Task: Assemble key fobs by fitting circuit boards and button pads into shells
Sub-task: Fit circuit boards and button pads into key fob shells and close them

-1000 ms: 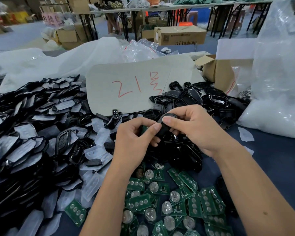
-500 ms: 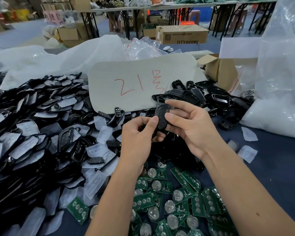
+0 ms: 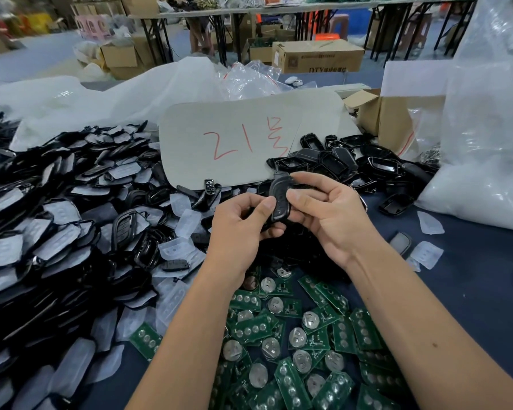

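Note:
A black key fob (image 3: 280, 198) stands almost upright above the table, pinched between both hands. My left hand (image 3: 240, 229) holds its lower left side with thumb and curled fingers. My right hand (image 3: 329, 214) grips its right side, thumb on the front face. Green circuit boards (image 3: 293, 335) with round metal contacts lie heaped below my wrists. Clear button pads (image 3: 175, 250) are scattered among black shells (image 3: 71, 232) piled at the left. More empty black shells (image 3: 344, 161) lie behind my hands.
A grey card (image 3: 249, 137) with red writing leans at the back. A large clear bag (image 3: 486, 143) fills the right side, with a cardboard box (image 3: 394, 119) beside it. Loose pads (image 3: 427, 253) lie on the dark blue table (image 3: 471, 291) at the right.
Both hands have lifted the fob and turned it from lying flat to almost upright. The grip is otherwise the same over the last half second.

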The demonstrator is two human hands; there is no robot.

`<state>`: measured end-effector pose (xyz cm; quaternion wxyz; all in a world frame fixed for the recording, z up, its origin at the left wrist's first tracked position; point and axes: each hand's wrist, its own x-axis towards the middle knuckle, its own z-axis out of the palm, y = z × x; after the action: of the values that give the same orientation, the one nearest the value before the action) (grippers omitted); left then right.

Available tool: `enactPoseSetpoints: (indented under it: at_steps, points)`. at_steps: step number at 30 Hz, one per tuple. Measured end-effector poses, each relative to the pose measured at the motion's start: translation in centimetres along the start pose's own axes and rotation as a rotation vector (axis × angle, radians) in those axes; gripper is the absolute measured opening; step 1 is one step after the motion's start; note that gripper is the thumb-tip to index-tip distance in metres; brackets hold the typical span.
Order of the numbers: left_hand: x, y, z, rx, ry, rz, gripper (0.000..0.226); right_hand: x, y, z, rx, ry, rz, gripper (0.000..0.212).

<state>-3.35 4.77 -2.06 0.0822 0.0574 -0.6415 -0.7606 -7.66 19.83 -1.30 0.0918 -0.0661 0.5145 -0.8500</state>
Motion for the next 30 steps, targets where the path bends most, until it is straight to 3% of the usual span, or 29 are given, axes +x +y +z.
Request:
enactPoseSetpoints:
  at_steps: [3, 6, 10, 14, 18, 21, 25, 30]
  points:
    - [-0.4, -0.2, -0.2, 0.056, 0.076, 0.128, 0.015, -0.2, 0.5, 0.9, -0.04, 0.046, -0.06, 0.034]
    - [-0.2, -0.4, 0.0, 0.257, 0.198, 0.285, 0.012, -0.2, 0.9, 1.5, -0.246, 0.128, -0.18, 0.016]
    - [0.0, -0.5, 0.5, 0.582, 0.257, 0.48, 0.01, -0.4, 0.9, 2.2, -0.42, 0.204, -0.222, 0.023]
    - [-0.2, -0.5, 0.6, 0.741, 0.28, 0.615, 0.006, -0.3, 1.0, 2.4, -0.385, 0.229, -0.18, 0.027]
    - [-0.2, -0.5, 0.6, 0.776, 0.25, 0.642, 0.004, -0.2, 0.9, 2.1, -0.304, 0.206, -0.114, 0.016]
    - [-0.2, -0.5, 0.8, 0.664, 0.213, 0.549, 0.007, -0.1, 0.5, 1.6, -0.306, 0.166, -0.097, 0.013]
    - [0.1, -0.3, 0.8, 0.246, 0.198, 0.316, 0.03, 0.2, -0.1, 0.4, -0.206, 0.036, -0.026, 0.017]
    - [0.5, -0.2, 0.1, -0.112, 0.165, 0.125, 0.05, 0.2, -0.7, -0.8, -0.04, -0.119, 0.07, 0.038]
